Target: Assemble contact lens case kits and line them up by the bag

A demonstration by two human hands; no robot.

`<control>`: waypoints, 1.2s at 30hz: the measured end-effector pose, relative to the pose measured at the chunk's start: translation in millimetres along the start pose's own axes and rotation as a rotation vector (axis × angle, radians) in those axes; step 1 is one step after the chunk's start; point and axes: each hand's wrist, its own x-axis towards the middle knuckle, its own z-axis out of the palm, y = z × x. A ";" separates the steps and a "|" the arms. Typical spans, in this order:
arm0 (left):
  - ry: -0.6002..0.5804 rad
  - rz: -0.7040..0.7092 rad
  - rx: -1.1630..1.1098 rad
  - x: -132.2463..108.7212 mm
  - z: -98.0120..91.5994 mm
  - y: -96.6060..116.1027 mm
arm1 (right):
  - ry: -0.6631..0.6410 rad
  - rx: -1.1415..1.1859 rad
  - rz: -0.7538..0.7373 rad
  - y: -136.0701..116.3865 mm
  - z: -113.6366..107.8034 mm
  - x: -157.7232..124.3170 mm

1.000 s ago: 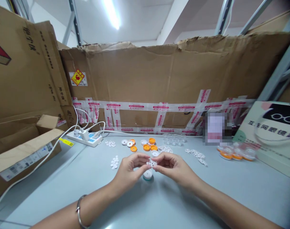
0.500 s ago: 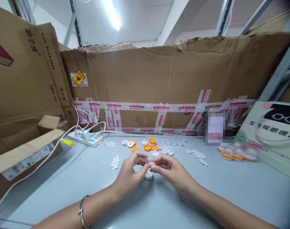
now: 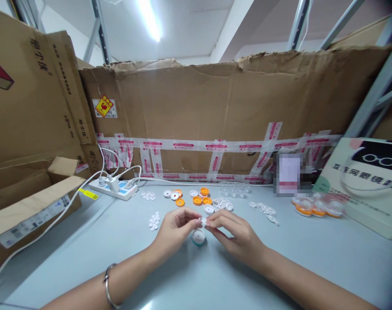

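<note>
Between the fingertips of my left hand (image 3: pixel 180 224) and my right hand (image 3: pixel 232 228) is a small white plastic part (image 3: pixel 203 221). Both hands pinch it from opposite sides, and the fingers partly hide its shape. Just below them on the table stands a round white case with a teal base (image 3: pixel 199 237), apart from the hands. Beyond the fingers lie a white ring (image 3: pixel 209 209) and a pile of white openwork pieces (image 3: pixel 223 204). Several orange round caps (image 3: pixel 197 200) rest a little farther back.
Small white discs (image 3: pixel 154 221) lie left of my hands. More white pieces (image 3: pixel 264 211) and clear-topped orange cases (image 3: pixel 312 210) are on the right, beside a printed box (image 3: pixel 360 189). A power strip (image 3: pixel 113 187) and an opened carton (image 3: pixel 37 206) stand left. Cardboard (image 3: pixel 189 103) walls the back.
My fingers have shifted around the small white part, and my right-hand fingers are more extended. The white case below shows more of its top. The view has moved slightly.
</note>
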 end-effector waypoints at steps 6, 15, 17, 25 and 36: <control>-0.007 0.173 0.129 -5.8 -1.4 4.7 | 0.117 0.046 -0.028 -2.2 -3.3 -0.7; 0.060 0.537 0.481 -8.9 -5.2 8.3 | 0.058 0.477 0.530 -6.7 0.3 2.8; 0.062 0.611 0.525 -8.6 -6.5 8.0 | 0.041 0.619 0.626 -6.9 1.3 4.6; 0.004 0.734 0.595 -7.4 -7.1 2.0 | 0.043 0.740 0.774 -10.9 0.2 11.1; -0.012 0.649 0.573 -7.4 -6.5 0.7 | 0.068 0.732 0.754 -8.0 3.7 8.4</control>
